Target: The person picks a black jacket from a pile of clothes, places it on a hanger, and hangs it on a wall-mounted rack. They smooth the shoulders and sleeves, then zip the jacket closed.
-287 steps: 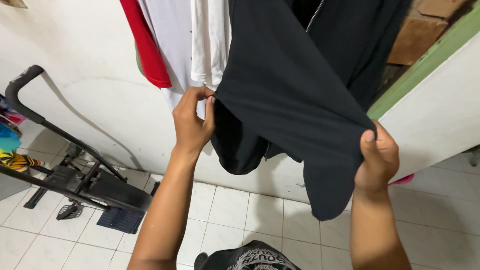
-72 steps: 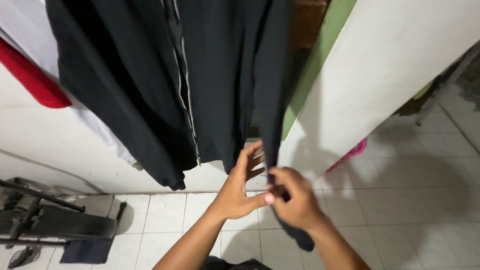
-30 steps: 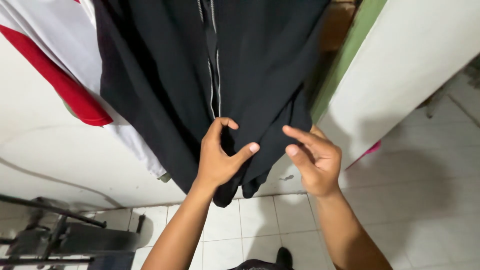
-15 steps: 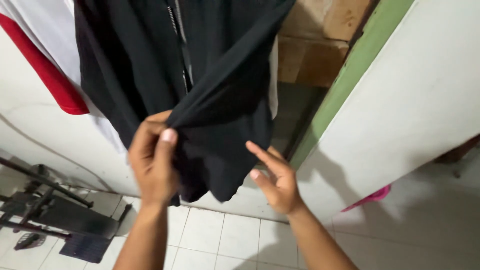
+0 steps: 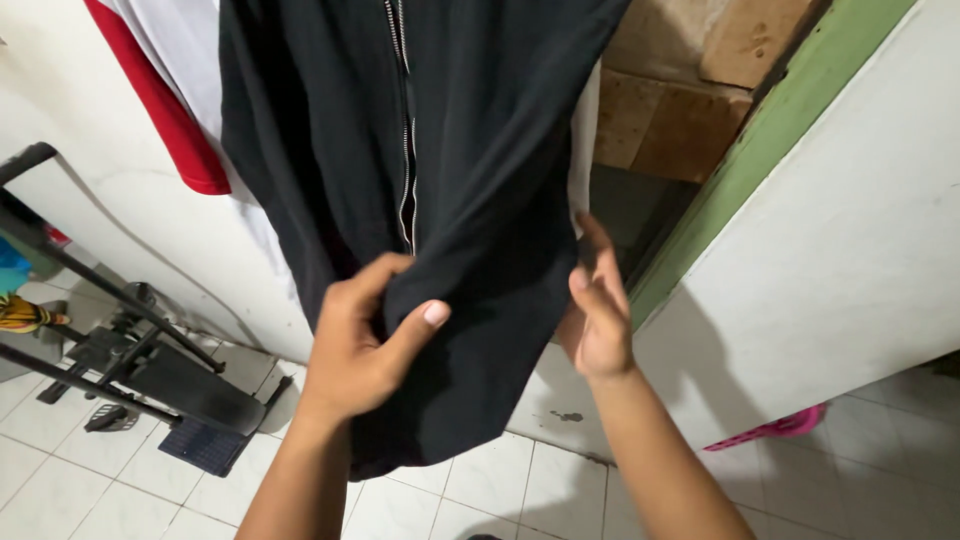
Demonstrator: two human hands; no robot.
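Nearest to me, my left hand [image 5: 365, 340] had a fold of the black zip jacket [image 5: 450, 200] bunched between thumb and curled fingers, closed firmly on the cloth a little below the end of the silver zipper [image 5: 405, 150]. My right hand [image 5: 597, 320] was just to the right of it at about the same height, fingers straight and together, resting flat against the jacket's right edge; it pressed or steadied the cloth but I could not tell whether any of it was pinched behind the fingers, so I counted that hand as open. The jacket hung from above, out of view, its long axis running straight down from the top of the scene to a loose hem that ended below my left hand, over the white floor tiles [image 5: 90, 500]. So the garment lay up and away from both hands, with the left the one that really held it. To the far left, red and white garments [image 5: 175, 90] hung against the white wall, with a black metal frame [image 5: 110, 340] standing on the floor beneath. To the far right stood a white door with a green edge [image 5: 760, 170], brick showing behind it, and a pink object [image 5: 775, 428] on the floor at its foot.
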